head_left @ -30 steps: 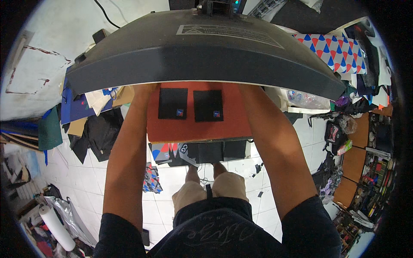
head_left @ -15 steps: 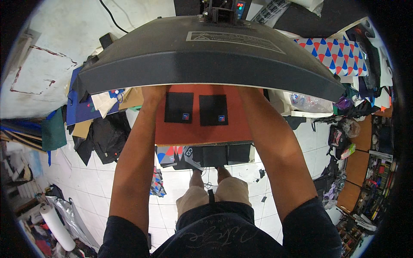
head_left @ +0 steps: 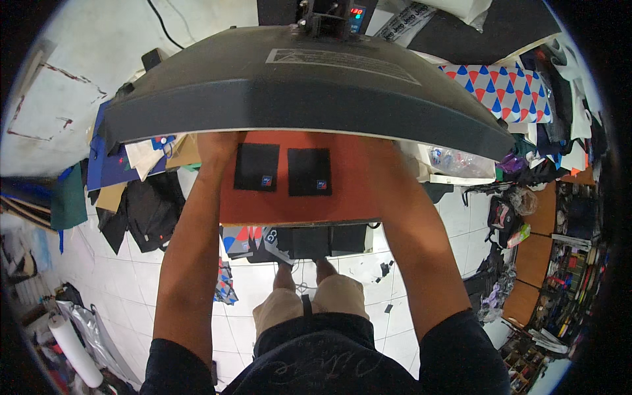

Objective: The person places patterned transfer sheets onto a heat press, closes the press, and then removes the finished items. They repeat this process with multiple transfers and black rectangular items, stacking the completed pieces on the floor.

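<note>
A large dark grey heat press head (head_left: 303,99) overhangs a red-brown pad (head_left: 355,191). On the pad lie two black fabric pieces side by side, the left piece (head_left: 253,161) and the right piece (head_left: 308,164). Each bears a small blue-and-red patch in its lower right corner. My left hand (head_left: 218,143) reaches in under the press head at the pad's left edge, its fingers hidden. On the pad's right side my right hand (head_left: 380,148) also goes beneath the head, blurred at the wrist, with the fingers out of sight. What either hand holds cannot be seen.
Above the press sits a small lit display (head_left: 356,12). Black and patterned fabric (head_left: 309,242) hangs or lies below the pad's front edge. A black bag (head_left: 155,207) is at left; a patterned roll (head_left: 503,89) lies at right. Shelves (head_left: 559,263) line the far right.
The whole scene has shifted a little to the left in the view. My right hand has moved slightly nearer the pad's middle. Both fabric pieces stay in place on the pad.
</note>
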Demonstrator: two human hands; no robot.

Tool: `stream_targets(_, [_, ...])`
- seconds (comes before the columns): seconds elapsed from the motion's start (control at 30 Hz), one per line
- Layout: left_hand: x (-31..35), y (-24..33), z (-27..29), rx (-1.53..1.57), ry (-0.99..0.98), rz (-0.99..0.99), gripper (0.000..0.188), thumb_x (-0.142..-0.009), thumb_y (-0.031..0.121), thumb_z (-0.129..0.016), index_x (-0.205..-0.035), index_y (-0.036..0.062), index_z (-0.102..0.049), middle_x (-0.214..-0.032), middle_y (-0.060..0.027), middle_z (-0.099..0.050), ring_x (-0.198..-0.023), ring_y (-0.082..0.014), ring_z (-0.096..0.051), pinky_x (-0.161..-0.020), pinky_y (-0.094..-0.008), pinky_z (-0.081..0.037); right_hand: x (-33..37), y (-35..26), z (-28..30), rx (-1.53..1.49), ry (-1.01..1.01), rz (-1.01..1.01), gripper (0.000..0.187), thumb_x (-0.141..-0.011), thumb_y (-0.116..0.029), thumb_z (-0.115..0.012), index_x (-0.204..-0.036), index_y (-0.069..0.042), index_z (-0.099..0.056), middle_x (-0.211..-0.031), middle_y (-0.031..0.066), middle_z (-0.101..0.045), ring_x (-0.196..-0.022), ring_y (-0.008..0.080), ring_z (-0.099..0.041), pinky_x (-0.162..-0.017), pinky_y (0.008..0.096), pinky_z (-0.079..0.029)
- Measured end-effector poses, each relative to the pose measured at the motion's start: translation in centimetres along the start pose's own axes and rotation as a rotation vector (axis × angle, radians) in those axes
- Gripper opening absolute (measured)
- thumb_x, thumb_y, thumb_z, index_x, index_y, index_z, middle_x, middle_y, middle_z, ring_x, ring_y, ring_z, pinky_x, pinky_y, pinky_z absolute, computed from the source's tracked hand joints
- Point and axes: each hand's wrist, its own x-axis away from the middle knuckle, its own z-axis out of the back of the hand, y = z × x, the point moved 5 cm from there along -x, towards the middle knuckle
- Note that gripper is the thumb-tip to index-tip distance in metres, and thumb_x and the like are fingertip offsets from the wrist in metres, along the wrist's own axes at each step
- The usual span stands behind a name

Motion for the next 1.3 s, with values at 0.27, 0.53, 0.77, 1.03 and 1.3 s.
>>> stream_targets(0.27, [6.8, -2.5, 3.7, 0.127, 0.029, 0.304, 0.028, -0.083, 0.026, -0.066, -0.099, 0.0036, -0.065, -0.081, -0.0156, -0.065, -0.072, -0.031, -0.063, -0.068, -0.0384, -0.048, -0.7, 8.2, 8.0, -0.779, 0.127, -0.166, 0.029, -0.087, -0.026, -0.064, -0.109, -0.007, -0.06, -0.085, 0.0012, -0.064, -0.071, 0.0137, -0.062, -0.054, 0.03, -0.044])
stream_targets(0.53, [11.6, 2.1, 3.5, -0.029, -0.127, 0.194, 0.037, -0.077, 0.029, -0.072, -0.102, 0.0024, -0.062, -0.086, -0.017, -0.063, -0.085, -0.0351, -0.06, -0.075, -0.0427, -0.048, 0.0, 8.5, 7.0, -1.203, -0.025, -0.141, 0.029, -0.087, -0.027, -0.064, -0.109, -0.008, -0.06, -0.085, 0.0005, -0.064, -0.072, 0.0131, -0.062, -0.053, 0.0294, -0.043])
stream_targets(0.77, [12.4, 2.1, 2.5, -0.106, -0.167, 0.342, 0.053, -0.071, 0.032, -0.077, -0.108, 0.0037, -0.053, -0.101, -0.0183, -0.057, -0.094, -0.0378, -0.059, -0.08, -0.0468, -0.049, 8.1, 4.6, 9.6, -0.493, -0.086, -0.43, 0.023, -0.086, -0.02, -0.068, -0.101, -0.006, -0.059, -0.079, 0.0012, -0.061, -0.062, 0.0083, -0.057, -0.047, 0.0216, -0.035])
stream_targets(1.03, [11.5, 1.3, 1.3, -0.006, -0.224, 0.418, 0.053, -0.067, 0.027, -0.078, -0.107, 0.0001, -0.056, -0.092, -0.0202, -0.064, -0.089, -0.0368, -0.063, -0.077, -0.0432, -0.05, 17.5, 1.9, 9.6, -0.322, -0.124, -0.495, 0.033, -0.08, -0.019, -0.074, -0.098, 0.004, -0.059, -0.081, 0.0106, -0.064, -0.068, 0.0171, -0.061, -0.059, 0.0311, -0.049])
stream_targets(1.3, [12.1, 1.2, 1.3, -0.044, -0.044, 0.301, 0.04, -0.065, 0.019, -0.079, -0.093, -0.0021, -0.06, -0.082, -0.0189, -0.066, -0.079, -0.0372, -0.065, -0.069, -0.0425, -0.051, 17.8, 3.1, 8.4, -0.163, 0.03, -0.225, 0.033, -0.081, -0.014, -0.073, -0.104, 0.003, -0.056, -0.077, 0.0057, -0.062, -0.061, 0.0095, -0.054, -0.053, 0.0243, -0.043])
